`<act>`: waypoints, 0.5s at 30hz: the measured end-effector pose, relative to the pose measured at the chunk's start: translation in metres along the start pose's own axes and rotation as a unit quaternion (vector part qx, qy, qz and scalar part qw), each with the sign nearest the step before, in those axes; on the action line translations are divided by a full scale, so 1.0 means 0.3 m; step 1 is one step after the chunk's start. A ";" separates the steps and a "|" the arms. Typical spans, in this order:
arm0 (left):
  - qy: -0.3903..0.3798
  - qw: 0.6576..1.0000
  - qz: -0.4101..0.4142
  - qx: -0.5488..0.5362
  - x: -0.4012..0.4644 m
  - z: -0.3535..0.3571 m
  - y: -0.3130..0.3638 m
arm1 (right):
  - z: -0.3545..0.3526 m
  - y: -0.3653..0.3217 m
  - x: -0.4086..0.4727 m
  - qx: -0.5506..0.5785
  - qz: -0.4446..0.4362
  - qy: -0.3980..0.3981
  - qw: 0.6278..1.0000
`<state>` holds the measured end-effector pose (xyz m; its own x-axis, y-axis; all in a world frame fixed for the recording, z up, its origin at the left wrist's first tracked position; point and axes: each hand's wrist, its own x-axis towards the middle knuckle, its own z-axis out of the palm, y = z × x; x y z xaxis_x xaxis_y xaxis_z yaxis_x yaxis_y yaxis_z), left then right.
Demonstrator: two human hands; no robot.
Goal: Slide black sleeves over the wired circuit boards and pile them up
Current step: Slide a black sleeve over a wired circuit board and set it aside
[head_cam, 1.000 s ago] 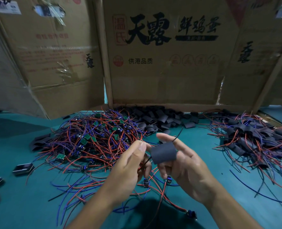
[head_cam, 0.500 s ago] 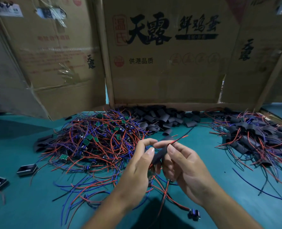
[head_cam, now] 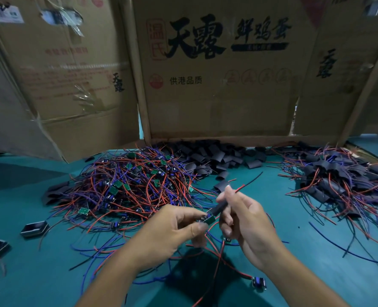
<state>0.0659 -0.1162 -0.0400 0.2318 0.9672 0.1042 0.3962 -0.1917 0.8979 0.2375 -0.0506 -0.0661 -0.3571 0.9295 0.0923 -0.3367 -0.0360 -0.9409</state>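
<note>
Between both hands' fingertips, left hand (head_cam: 172, 231) pinches green board (head_cam: 209, 220) steady while right hand (head_cam: 247, 220) grips black sleeve (head_cam: 217, 210), wires already threaded, aligning sleeve mouth to board edge.

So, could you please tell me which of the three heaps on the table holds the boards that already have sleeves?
The heap at far right: its red and blue wires run out of black sleeves.

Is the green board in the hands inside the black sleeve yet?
Still out: the green board shows bare at the end of the black sleeve.
</note>
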 end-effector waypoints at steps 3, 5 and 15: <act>0.040 0.998 0.019 0.040 0.008 0.016 -0.010 | -0.006 0.003 0.001 -0.040 -0.009 -0.009 0.999; 0.069 0.997 0.027 0.022 0.012 0.027 -0.011 | -0.017 0.001 0.006 -0.029 -0.017 -0.020 0.999; 0.122 0.986 0.030 -0.111 0.010 0.032 0.001 | -0.045 -0.029 0.010 0.037 -0.033 -0.121 0.991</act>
<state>0.0753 -0.1148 -0.0434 0.0183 0.9718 0.2350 0.1769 -0.2345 0.9559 0.2512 -0.0426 -0.0619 -0.5279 0.8157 0.2366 -0.4260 -0.0132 -0.9046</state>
